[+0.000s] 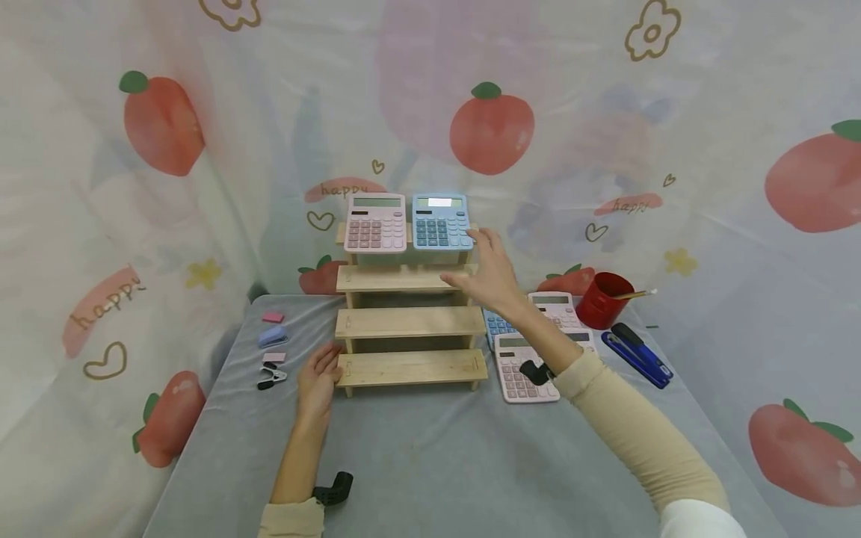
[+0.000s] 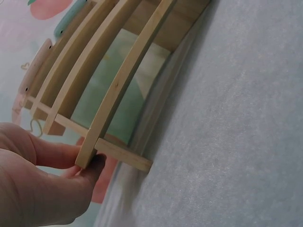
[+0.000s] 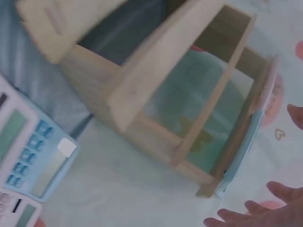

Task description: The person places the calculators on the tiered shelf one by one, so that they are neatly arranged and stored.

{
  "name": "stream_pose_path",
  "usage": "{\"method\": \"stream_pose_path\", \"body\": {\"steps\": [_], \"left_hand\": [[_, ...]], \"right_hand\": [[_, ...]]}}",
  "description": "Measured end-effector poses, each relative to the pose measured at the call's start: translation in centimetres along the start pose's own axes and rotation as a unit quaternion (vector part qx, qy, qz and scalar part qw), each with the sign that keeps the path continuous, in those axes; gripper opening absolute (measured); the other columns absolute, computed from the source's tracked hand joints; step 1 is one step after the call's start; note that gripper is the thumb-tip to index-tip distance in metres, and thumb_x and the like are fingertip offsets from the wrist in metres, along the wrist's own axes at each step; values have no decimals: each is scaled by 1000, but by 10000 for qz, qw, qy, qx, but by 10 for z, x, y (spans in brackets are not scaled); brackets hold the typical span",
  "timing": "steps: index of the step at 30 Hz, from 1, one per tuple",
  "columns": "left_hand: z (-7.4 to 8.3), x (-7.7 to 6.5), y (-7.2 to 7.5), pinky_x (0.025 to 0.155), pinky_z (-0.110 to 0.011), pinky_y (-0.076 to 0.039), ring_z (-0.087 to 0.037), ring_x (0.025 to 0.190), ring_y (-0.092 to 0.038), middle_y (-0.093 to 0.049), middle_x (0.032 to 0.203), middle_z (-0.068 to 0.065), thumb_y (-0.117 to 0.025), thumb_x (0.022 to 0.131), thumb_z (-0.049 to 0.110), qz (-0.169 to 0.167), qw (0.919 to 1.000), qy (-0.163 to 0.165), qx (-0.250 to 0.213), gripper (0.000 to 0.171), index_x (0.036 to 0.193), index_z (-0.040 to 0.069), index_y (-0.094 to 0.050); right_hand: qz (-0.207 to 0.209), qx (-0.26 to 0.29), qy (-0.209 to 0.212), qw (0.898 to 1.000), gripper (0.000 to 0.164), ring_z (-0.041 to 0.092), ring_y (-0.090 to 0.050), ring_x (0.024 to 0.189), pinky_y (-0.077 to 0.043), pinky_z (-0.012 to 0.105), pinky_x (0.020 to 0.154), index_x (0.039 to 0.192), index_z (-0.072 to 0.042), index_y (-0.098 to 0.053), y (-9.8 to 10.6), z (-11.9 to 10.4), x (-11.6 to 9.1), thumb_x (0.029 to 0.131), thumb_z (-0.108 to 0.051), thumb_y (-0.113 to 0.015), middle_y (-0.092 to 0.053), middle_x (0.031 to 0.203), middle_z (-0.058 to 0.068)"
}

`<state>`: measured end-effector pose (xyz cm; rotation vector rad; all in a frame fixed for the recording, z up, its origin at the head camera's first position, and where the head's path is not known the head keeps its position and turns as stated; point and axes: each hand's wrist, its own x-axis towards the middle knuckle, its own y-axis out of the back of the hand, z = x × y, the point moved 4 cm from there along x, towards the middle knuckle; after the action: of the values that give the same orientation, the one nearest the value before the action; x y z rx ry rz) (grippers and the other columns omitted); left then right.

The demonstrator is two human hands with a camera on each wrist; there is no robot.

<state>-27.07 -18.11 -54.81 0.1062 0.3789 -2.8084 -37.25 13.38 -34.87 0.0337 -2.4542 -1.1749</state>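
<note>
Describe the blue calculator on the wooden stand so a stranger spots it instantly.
Find the pale wooden four-tier stand on the grey tablecloth. At its top, beside the person's right hand, sits the light-blue rectangular calculator. Unlike the pale-pink calculator left of it, it is blue.

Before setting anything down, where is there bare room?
Bare: three lower shelves; tabletop in front of the bottom one. Crowded: the top shelf, holding two calculators; tabletop to their right, with more calculators, red cup, stapler.

Stepped wooden rack (image 2: 87, 67): front slat (image 2: 117, 87) was pinched at one end by the left hand (image 2: 47, 184); pink panel (image 2: 36, 68) and teal panel (image 2: 71, 18) were borne behind.
</note>
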Motion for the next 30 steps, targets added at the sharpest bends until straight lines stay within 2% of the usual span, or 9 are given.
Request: {"method": "stream_pose_path", "body": {"steps": [5, 9, 17, 23, 26, 30], "left_hand": [[0, 1, 2, 111, -25, -42, -36, 148, -40, -43, 155, -32, -44, 92, -22, 56, 10000, -10, 26, 63, 154, -11, -36], [-1, 2, 2, 114, -29, -40, -35, 148, -41, -43, 156, -31, -45, 93, -22, 19, 10000, 14, 69, 63, 154, -10, -36], [-2, 1, 1, 115, -31, -39, -34, 148, -41, -44, 156, -29, -46, 95, -20, -36, 9999, 90, 112, 62, 155, -9, -36], [1, 0, 1, 105, -21, -44, -37, 148, -40, -43, 156, -32, -46, 94, -21, -31, 9999, 24, 128, 62, 155, -11, -35], [2, 0, 1, 97, -15, -45, -38, 148, -39, -43, 155, -32, -46, 94, -21, -12, 9999, 21, 131, 62, 154, -10, -36], [1, 1, 0, 94, -13, -45, -38, 148, -39, -43, 155, -32, -46, 94, -21, -18, 9999, 10, 152, 62, 154, -10, -37]], "right_hand": [[-136, -36, -29, 9999, 92, 44, -42, 143, -44, 66, 105, 159, -10, -39, 7, 28, -48, 87, -46, -83, -27, 166, 16], [-188, -236, -192, 9994, 88, 45, -43, 142, -43, 69, 105, 157, -8, -41, 11, 56, -85, 88, -43, -82, -31, 164, 18], [-456, -700, -946, 9920, 90, 49, -41, 141, -39, 71, 107, 157, -9, -40, 14, 122, -152, 86, -42, -84, -32, 163, 23], [-546, -1002, -976, 9887, 94, 53, -44, 134, -39, 72, 106, 153, -1, -42, 15, 181, -183, 80, -40, -89, -35, 156, 29], [-660, -1068, -1093, 9861, 97, 55, -42, 134, -37, 73, 107, 152, 3, -40, 17, 207, -192, 78, -33, -91, -32, 155, 33], [-838, -1173, -1334, 9805, 104, 57, -38, 136, -36, 74, 106, 155, 4, -35, 21, 232, -198, 76, -30, -93, -27, 157, 35]]}}
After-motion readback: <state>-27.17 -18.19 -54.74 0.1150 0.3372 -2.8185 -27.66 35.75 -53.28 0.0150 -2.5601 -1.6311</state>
